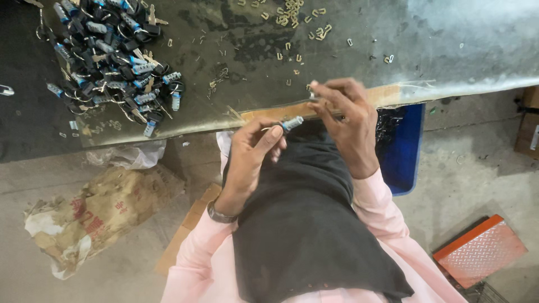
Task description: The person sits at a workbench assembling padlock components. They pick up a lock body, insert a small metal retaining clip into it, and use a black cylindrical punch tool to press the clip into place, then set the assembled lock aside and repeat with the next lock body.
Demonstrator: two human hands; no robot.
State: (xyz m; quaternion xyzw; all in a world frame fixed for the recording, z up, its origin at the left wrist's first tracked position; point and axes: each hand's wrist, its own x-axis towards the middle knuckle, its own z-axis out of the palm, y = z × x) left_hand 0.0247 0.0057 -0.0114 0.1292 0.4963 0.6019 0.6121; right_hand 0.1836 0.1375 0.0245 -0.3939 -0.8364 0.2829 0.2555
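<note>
Metal lock cylinder (292, 123) pinched in your left hand (252, 154); right hand (345, 115) grips 1 small clip (312, 96) over the bench (449, 39) edge. Risk: clip drops floorward.

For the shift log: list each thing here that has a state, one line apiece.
left hand: closed on the small cylinder lock
small cylinder lock: held, tip pointing right
right hand: fingertips pinched on a tiny metal piece
pile of locks and keys: heaped on the table
small metal clips: scattered loose
blue bin: open, under the table edge
</note>
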